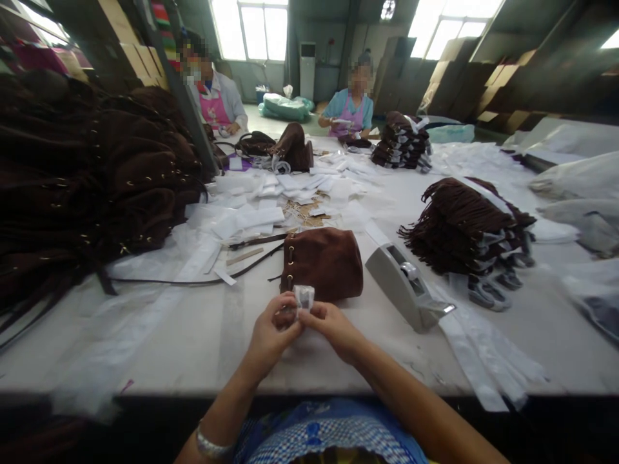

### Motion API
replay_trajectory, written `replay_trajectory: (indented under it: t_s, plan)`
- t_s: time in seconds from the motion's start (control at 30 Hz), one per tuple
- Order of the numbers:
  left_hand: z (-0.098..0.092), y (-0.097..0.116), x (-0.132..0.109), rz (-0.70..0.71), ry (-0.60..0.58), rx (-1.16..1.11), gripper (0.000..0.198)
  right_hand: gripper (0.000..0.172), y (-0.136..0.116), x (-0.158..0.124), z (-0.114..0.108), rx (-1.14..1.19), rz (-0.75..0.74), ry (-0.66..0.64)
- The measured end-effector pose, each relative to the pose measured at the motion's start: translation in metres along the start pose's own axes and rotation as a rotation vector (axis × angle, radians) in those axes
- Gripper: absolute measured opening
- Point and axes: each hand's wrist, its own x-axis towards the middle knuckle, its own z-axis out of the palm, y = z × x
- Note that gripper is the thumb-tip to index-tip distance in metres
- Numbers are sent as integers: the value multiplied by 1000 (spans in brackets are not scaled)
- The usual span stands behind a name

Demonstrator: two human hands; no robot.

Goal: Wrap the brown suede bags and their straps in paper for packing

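the left hand and right hand pinch a small translucent packet between their fingertips, held over the white surface at the near edge of a brown drawstring bag lying on its side. a gray tape dispenser rests to the right, beside stacked fringed brown pieces.

Bright windows in a dim wall

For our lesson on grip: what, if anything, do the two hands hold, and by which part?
The left hand and right hand pinch a small whitish piece by its lower part.
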Motion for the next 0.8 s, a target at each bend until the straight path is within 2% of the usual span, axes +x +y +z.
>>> replay_trajectory:
  t_s: [0.1, 0.2, 0.27, 0.3, 0.37, 0.47, 0.53, 0.6, 0.67, 0.73, 0.8]
  plan:
    - [16, -5, -4, 70, 35, 61, 34, 52, -1, -4, -2, -74, -19, 97]
    - [20, -3, -8, 120, -122, 48, 36, 50, -14, -18, -18, -232, -25, 114]
    - [11, 2, -8, 121, -195, 45, 41, 51, -28, -29, -37, -367, -5, 142]
    - [4, 5, -5, 123, -170, 65, 42, 53, -34, -34, -48, -446, 6, 171]
    - [-15, 12, 7, 178, -8, 192, 34, 54, -45, -42, -71, -649, 2, 282]
    - [-46, 20, 36, 335, 276, 554, 26, 53, -53, -47, -97, -1044, -55, 574]
    - [-63, 23, 60, 381, 351, 698, 25, 53, -55, -46, -106, -1247, -66, 685]
    - [-76, 25, 84, 389, 352, 784, 26, 54, -55, -45, -107, -1330, -56, 663]
    - [-83, 25, 109, 382, 312, 881, 28, 54, -54, -46, -106, -1313, -45, 555]
    - [-85, 24, 134, 364, 245, 979, 30, 54, -53, -51, -108, -1259, -27, 414]
    - [-83, 24, 155, 345, 169, 1081, 27, 54, -50, -59, -115, -1277, -25, 375]
